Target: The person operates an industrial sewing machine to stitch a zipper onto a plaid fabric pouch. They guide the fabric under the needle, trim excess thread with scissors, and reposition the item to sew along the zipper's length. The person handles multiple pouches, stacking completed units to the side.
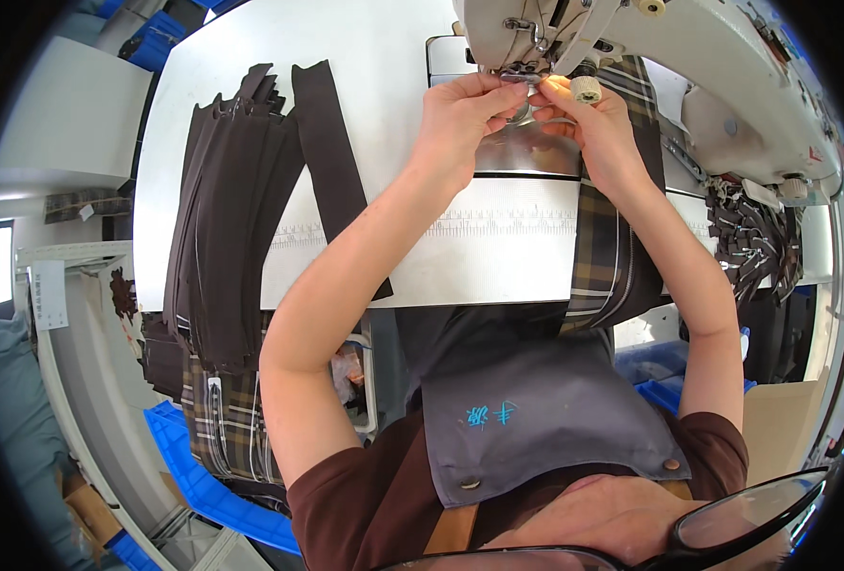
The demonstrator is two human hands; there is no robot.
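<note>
Both my hands are raised to the needle area of a white sewing machine (717,62). The thumb and fingers of my left hand (460,119) are pinched together just under the presser foot (521,76). Opposite it, my right hand (601,124) pinches too, close beside a knurled white knob (585,89). Whatever lies between the fingertips is too small to make out. Below them is a shiny metal plate (526,154). Plaid fabric (593,233) with a dark strip and pale lines runs under my right forearm and hangs over the table's front edge.
On the white table (507,252), a thick stack of dark fabric strips (222,209) lies left, with one separate strip (331,157) beside it. More plaid fabric (227,409) hangs below, over a blue bin (188,466). A bundle of dark pieces (750,238) sits right. Ruler markings cross the table.
</note>
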